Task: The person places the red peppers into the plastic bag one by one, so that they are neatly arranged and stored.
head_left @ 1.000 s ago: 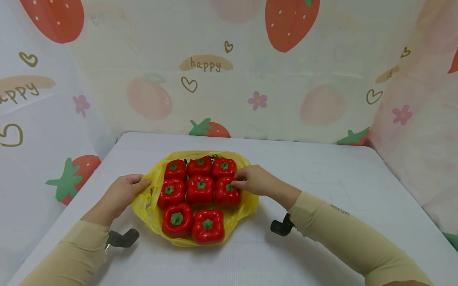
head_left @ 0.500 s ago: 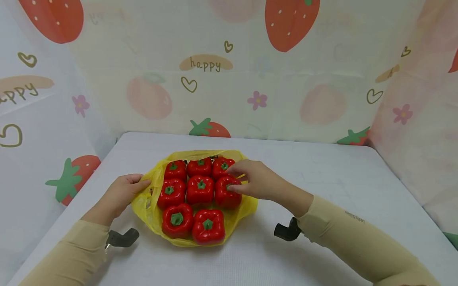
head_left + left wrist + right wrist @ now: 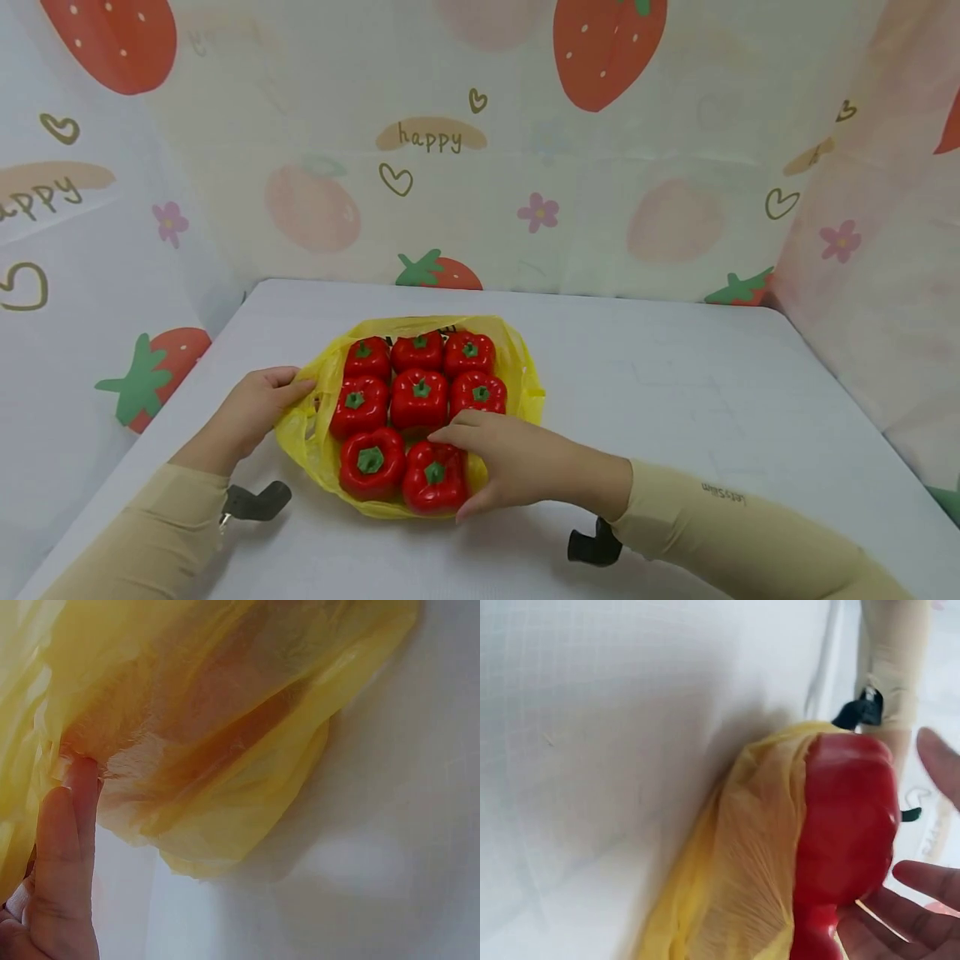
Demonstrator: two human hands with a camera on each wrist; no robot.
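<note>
A yellow plastic bag lies with its mouth spread wide, and several glossy red bell peppers with green stems sit in rows inside it. My left hand pinches the bag's left edge between thumb and fingers; in the left wrist view, fingers press into the crumpled plastic. Over the front right bell pepper reaches my right hand, its thumb on the near side and its fingers on the far side. The right wrist view shows that pepper between the spread thumb and fingertips, with a gap on the thumb's side.
A white table carries the bag left of its middle. Patterned cloth walls close in the back and both sides. Black camera mounts stick out from each wrist, low over the table.
My right hand has left the middle right pepper, passed back over it and come toward me to the front right pepper. The left hand keeps its grip on the bag, unmoved.
</note>
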